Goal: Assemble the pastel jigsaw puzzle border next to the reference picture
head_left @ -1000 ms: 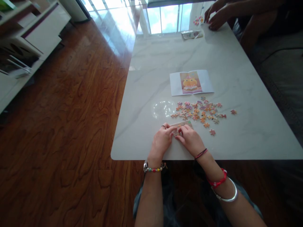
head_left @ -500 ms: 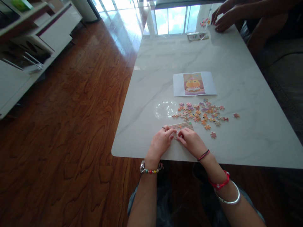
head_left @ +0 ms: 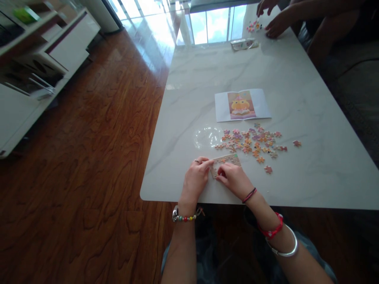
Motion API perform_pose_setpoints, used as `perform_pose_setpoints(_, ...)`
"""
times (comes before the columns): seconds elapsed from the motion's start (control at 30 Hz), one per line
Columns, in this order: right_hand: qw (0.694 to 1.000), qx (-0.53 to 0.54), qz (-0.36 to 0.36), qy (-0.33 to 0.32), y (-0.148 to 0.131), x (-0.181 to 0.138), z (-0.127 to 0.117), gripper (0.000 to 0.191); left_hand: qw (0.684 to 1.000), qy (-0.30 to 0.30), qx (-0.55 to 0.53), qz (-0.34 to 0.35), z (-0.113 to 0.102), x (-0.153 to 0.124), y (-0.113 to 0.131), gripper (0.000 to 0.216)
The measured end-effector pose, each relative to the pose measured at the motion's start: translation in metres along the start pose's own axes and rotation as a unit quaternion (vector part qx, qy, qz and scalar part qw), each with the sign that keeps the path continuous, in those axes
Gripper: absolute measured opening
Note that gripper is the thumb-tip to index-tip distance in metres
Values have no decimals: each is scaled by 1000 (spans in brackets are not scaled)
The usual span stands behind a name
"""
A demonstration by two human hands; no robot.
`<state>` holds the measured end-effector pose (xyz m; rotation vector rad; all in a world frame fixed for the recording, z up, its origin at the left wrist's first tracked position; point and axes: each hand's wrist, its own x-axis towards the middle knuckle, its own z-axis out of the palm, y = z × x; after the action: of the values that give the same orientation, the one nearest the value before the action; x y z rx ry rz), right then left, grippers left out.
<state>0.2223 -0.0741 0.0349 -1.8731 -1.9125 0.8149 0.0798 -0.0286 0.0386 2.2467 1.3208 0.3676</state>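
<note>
A small puzzle board (head_left: 217,161), partly filled along its far edge, lies near the front of the table. Closed on its left edge is my left hand (head_left: 197,175), thumb and fingers together. My right hand (head_left: 233,179) rests over the board's near right part with fingertips pinched together; whatever is between them is too small or hidden to tell. Just beyond the board are scattered many loose jigsaw pieces (head_left: 247,142) in orange, pink and purple. Farther back lies a creased reference sheet (head_left: 263,104) with a picture of an orange cartoon figure.
The marble-patterned table (head_left: 174,157) has its front edge near my wrists. At the far right, another person's hands (head_left: 276,25) are by a small pile of colourful pieces (head_left: 254,27). A clear packet (head_left: 244,44) lies nearby. A white cabinet (head_left: 71,43) stands left across the wooden floor.
My left hand has moved slightly left, to the board's edge. My right hand has shifted a little left over the board, and more of the board shows. The other person's hands have moved apart.
</note>
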Motion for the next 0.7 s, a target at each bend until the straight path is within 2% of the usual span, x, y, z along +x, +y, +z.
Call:
perform_pose_setpoints(0.53,999,32,23,-4,0,1,1,7,1000,21,2,14,3,8,-3,33)
perform_pose_setpoints(0.7,999,34,29,1,0,1,2,7,999,29,-28,27,3,10,-2,25)
